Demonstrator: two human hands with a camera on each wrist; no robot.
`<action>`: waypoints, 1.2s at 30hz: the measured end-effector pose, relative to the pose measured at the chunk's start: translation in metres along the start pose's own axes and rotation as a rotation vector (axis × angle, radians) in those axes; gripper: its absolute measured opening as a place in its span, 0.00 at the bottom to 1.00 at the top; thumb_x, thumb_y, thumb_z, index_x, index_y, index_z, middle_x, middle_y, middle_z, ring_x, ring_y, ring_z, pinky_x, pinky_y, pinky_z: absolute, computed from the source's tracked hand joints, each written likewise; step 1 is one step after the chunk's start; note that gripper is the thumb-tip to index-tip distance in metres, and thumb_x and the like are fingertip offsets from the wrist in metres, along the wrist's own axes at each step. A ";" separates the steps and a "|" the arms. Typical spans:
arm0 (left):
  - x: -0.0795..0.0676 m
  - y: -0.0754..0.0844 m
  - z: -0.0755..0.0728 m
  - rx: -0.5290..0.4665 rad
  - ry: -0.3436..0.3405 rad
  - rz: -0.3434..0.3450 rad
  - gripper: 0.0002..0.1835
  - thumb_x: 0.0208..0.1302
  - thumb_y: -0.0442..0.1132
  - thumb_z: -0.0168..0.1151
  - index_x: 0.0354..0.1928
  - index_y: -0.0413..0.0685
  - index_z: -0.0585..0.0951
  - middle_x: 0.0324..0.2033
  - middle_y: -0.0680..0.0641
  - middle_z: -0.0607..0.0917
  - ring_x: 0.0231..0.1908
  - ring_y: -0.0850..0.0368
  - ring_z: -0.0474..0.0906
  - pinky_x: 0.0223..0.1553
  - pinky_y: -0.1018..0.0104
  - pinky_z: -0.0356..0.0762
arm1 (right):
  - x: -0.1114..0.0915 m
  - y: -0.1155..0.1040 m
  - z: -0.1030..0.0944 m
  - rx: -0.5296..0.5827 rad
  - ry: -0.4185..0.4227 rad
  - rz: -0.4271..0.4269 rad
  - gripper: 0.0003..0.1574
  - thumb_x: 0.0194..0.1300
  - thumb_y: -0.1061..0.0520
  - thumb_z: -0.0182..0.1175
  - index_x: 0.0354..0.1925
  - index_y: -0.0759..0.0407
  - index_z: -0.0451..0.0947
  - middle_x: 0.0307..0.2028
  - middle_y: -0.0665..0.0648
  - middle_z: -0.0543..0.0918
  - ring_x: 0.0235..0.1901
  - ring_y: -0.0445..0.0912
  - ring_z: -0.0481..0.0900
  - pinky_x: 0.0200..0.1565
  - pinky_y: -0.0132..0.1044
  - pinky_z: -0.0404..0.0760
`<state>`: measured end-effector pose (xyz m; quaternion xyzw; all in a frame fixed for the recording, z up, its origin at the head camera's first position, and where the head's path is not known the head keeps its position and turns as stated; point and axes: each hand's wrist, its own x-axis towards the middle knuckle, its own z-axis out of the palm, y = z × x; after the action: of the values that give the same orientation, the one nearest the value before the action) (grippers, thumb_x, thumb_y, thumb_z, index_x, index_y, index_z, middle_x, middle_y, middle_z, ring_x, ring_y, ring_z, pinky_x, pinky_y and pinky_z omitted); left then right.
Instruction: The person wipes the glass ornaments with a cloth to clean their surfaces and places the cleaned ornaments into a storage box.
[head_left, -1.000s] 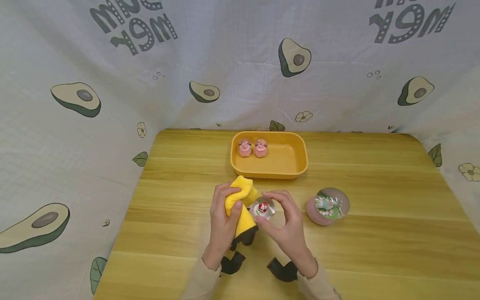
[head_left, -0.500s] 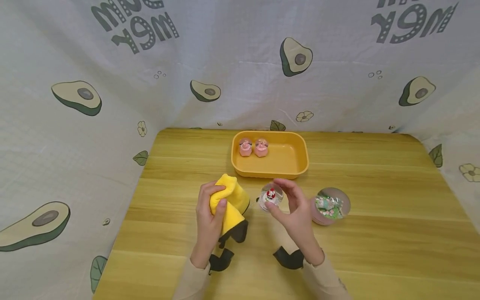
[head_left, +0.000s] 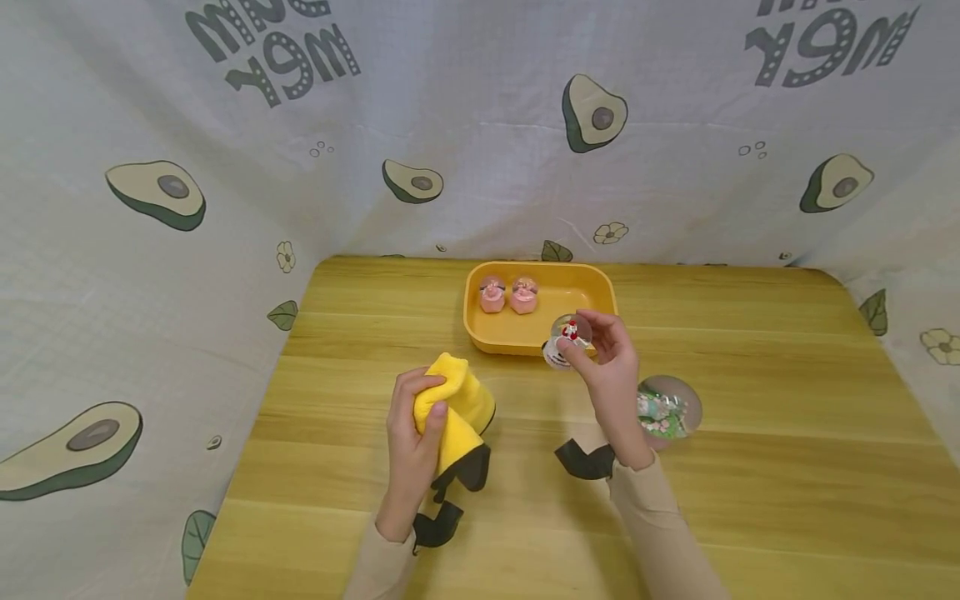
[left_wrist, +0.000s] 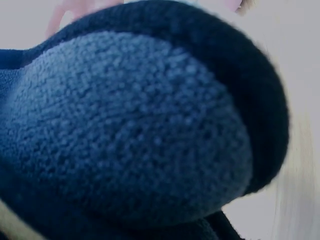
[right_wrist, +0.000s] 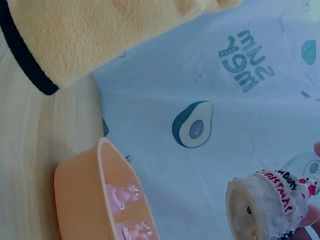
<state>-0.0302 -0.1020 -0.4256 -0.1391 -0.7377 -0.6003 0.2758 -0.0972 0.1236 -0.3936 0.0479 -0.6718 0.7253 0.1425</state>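
My right hand (head_left: pixel 617 387) pinches a small snow globe (head_left: pixel 572 332) between thumb and fingers, above the front right of a yellow tray (head_left: pixel 480 340). A red and white figure shows inside its clear ball. In the right wrist view, the white globe base (right_wrist: pixel 272 202) is tilted and carries "Christmas" lettering. My left hand (head_left: pixel 412 454) grips a crumpled yellow cloth (head_left: pixel 457 408) with a dark edge, above the table in front of the tray. The cloth's fuzzy fold (left_wrist: pixel 130 125) covers most of the left wrist view. Two pink snow globes (head_left: pixel 492 296) stand in the tray's left half.
A larger snow globe (head_left: pixel 670 408) with flowers inside stands right of my right hand, its base partly hidden by the forearm. The wooden table (head_left: pixel 330 392) ends at a hanging white avocado-print curtain (head_left: pixel 495 183).
My right hand has carried the small globe away from the cloth, forward and right, over the tray's front edge, tilting it. My left hand has shifted left with the cloth.
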 end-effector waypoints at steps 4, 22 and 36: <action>-0.001 -0.001 0.000 -0.005 0.002 0.002 0.14 0.70 0.43 0.54 0.48 0.39 0.74 0.47 0.41 0.75 0.47 0.49 0.73 0.49 0.66 0.72 | 0.012 0.003 -0.001 -0.032 0.012 0.036 0.26 0.59 0.69 0.63 0.55 0.72 0.69 0.51 0.56 0.74 0.49 0.48 0.71 0.57 0.33 0.66; -0.003 0.000 0.000 -0.013 -0.008 -0.030 0.11 0.69 0.38 0.55 0.48 0.40 0.75 0.48 0.42 0.75 0.47 0.50 0.72 0.49 0.66 0.72 | 0.044 0.010 0.001 -0.115 -0.011 0.111 0.28 0.58 0.65 0.66 0.54 0.73 0.69 0.48 0.65 0.73 0.46 0.47 0.71 0.60 0.41 0.65; -0.002 0.000 0.001 -0.012 -0.021 -0.042 0.11 0.65 0.30 0.55 0.48 0.38 0.74 0.47 0.39 0.75 0.47 0.50 0.72 0.50 0.67 0.71 | 0.068 0.020 0.004 -0.265 -0.027 0.241 0.29 0.58 0.62 0.67 0.56 0.70 0.70 0.49 0.62 0.74 0.46 0.48 0.71 0.50 0.33 0.69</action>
<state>-0.0286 -0.1004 -0.4274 -0.1314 -0.7398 -0.6088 0.2545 -0.1684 0.1287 -0.3946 -0.0425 -0.7644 0.6414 0.0505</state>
